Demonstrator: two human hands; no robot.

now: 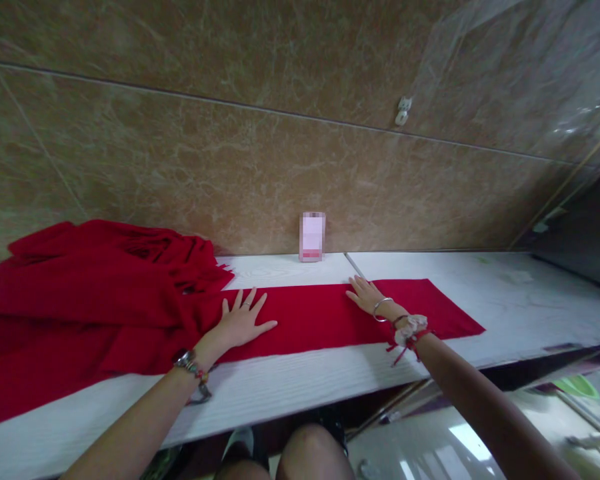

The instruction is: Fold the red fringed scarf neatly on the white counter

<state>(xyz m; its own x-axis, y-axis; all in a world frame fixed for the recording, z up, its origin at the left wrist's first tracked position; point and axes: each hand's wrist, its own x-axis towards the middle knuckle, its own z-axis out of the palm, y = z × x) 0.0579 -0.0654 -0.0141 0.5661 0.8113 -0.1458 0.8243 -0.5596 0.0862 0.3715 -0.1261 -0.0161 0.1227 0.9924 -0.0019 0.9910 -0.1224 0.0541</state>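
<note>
A long strip of red cloth (305,320) lies flat along the white tabletop, its right end cut at a slant. My left hand (239,321) rests on the strip with fingers spread, beside the bunched part. Farther right, my right hand (367,295) lies flat on the cloth near its back edge, fingers stretched out. Neither hand grips anything. On the left, the red cloth gathers into a large loose heap (90,300), with part of it reaching the table's front edge. Where the strip joins the heap is hidden by folds.
A phone (312,237) leans upright against the brown marbled wall (230,167) behind the white table (520,300). A small white hook (403,111) is fixed to the wall. A dark box-like object (585,227) stands at the right. Below the front edge are my knees (313,453).
</note>
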